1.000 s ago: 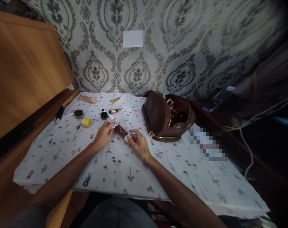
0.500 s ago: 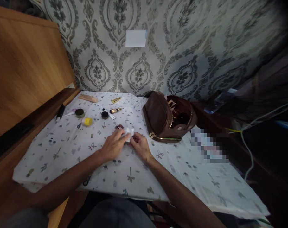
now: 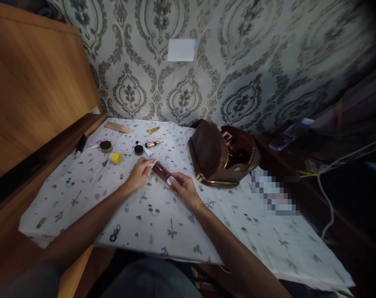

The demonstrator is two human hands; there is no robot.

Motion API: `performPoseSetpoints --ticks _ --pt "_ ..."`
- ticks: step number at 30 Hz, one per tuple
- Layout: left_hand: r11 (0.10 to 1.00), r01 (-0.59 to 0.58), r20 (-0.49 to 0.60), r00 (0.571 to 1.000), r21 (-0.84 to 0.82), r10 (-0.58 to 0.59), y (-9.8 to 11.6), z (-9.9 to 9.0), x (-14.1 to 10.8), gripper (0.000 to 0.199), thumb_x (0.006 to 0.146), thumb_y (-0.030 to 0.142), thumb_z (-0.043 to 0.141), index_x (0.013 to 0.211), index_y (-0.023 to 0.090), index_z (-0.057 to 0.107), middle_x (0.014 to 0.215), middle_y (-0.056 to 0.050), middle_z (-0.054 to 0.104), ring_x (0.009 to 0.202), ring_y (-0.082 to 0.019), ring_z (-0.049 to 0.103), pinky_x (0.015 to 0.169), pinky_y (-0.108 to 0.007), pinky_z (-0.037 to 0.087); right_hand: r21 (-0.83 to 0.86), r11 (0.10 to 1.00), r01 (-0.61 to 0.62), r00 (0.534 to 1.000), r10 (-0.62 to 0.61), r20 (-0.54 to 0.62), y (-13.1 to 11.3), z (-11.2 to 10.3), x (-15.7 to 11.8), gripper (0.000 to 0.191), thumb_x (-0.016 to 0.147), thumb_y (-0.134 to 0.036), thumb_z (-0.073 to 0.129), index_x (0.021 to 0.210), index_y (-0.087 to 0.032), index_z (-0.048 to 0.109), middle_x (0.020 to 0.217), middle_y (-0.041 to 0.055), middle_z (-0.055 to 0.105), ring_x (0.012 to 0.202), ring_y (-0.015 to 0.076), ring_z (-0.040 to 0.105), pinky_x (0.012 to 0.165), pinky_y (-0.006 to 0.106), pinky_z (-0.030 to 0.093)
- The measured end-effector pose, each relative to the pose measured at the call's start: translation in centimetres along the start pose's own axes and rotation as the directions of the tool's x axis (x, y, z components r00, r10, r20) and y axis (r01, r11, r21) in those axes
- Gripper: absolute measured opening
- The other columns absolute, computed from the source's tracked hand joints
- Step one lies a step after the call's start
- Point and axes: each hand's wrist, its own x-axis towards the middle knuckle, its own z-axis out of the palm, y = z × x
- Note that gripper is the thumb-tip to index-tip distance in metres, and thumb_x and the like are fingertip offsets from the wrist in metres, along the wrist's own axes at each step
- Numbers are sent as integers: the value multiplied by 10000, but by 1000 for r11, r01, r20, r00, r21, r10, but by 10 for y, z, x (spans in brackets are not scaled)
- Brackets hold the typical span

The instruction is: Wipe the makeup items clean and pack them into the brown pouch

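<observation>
A dark reddish-brown tube (image 3: 161,171) with a pale end lies slanted between my hands. My right hand (image 3: 186,189) is closed on its lower, pale end. At its upper end, my left hand (image 3: 138,174) pinches a crumpled white tissue (image 3: 152,164) against or beside the tube. Just behind my hands on the patterned white cloth (image 3: 91,198) are a round black-lidded jar (image 3: 138,149), a small white tube (image 3: 148,152) and a black-and-gold tube (image 3: 152,144).
An open brown bag (image 3: 208,149) stands at the right rear. Toward the left lie a yellow-capped bottle (image 3: 116,157), a dark green round jar (image 3: 106,146), a black tube (image 3: 80,145) and a beige tube (image 3: 117,127). A gold item (image 3: 153,130) sits near the wall.
My hands have moved apart, my left one shifting left with the tissue. The brown tube, mostly hidden before, now shows between them.
</observation>
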Motion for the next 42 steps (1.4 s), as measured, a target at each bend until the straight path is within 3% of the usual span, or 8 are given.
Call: performPoseSetpoints --ticks 9,14,17,21,26,33,37,42 --pt "984 105 82 992 -147 -94 -3 0 3 261 882 124 469 967 177 710 819 -21 532 712 -149 555 665 -274 520 119 993 -16 1000 17 -1 1 -2 1 484 695 -551 732 986 -169 680 552 -24 597 481 128 498 487 253 370" --pt "871 280 93 960 -403 -265 9 6 -1 256 934 256 473 1009 136 687 894 -30 540 512 -72 489 458 -221 447 298 953 -61 998 61 11 -7 0 -1 495 612 -530 821 933 -184 670 608 -17 640 501 114 515 486 239 366" --pt "876 208 -4 973 -435 -233 21 11 -4 313 931 275 501 1172 150 657 977 -49 526 614 -99 546 494 -222 488 433 895 -107 991 64 113 -15 4 -6 463 612 -443 864 944 -180 678 734 -6 677 547 97 550 502 221 373" --pt "961 13 -114 992 -277 -46 33 12 -9 421 940 186 458 1340 206 586 1003 -55 511 820 -153 562 701 -278 544 501 852 -149 978 51 204 -20 8 -10 453 653 -384 866 1010 -171 690 766 -5 683 549 79 555 493 203 379" --pt "958 -255 -30 967 -128 253 44 11 -18 457 940 102 404 1322 238 615 1060 -60 523 922 -163 554 858 -310 506 590 792 -158 982 62 180 -16 5 -6 381 678 -323 862 984 -173 691 810 10 715 582 76 596 518 182 436" --pt "901 -395 -13 917 -180 399 57 6 -17 409 957 88 397 1168 251 707 1071 -64 539 999 -174 559 858 -309 497 724 681 -108 994 47 103 -17 3 -1 319 668 -357 870 849 -192 666 745 -33 690 599 90 630 477 166 473" --pt "897 -393 22 914 -203 406 61 -1 -16 386 948 85 404 1071 226 741 1053 -71 552 1005 -182 566 850 -313 495 725 678 -125 992 61 114 -18 4 -1 300 709 -387 847 850 -189 670 702 -53 671 549 71 599 432 154 455" --pt "923 -250 -72 968 -293 239 62 -1 -17 388 889 59 409 1040 200 737 1048 -65 546 972 -177 570 845 -310 495 716 676 -174 981 59 183 -15 1 -1 322 710 -364 848 930 -205 675 775 -25 729 626 101 677 485 163 470"
